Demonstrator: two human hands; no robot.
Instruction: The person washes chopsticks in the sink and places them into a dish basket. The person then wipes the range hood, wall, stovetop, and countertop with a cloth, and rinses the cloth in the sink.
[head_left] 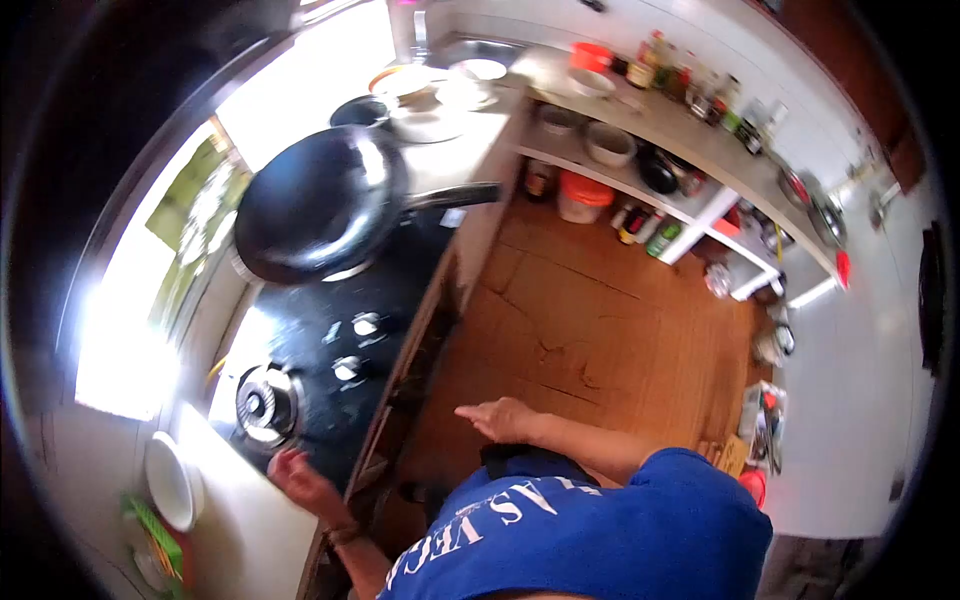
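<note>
My left hand (305, 482) is over the front edge of the black gas stove, close to the bare burner (267, 405). Its fingers are a little blurred and loosely bent, with nothing seen in them. In front of my body, above the brown floor, my right hand (500, 418) is held out with fingers extended and empty. A black wok (320, 205) sits at the stove's far end, its handle (460, 196) pointing right over the counter edge. Two control knobs (347, 368) show on the black stove top (320, 310).
A white bowl (172, 482) and a green basket (150, 540) stand on the near-left counter. Plates and bowls (435, 122) lie beyond the wok, near a sink (485, 50). Bottles (650, 60) line the shelf (690, 140), above a red-lidded bucket (583, 196).
</note>
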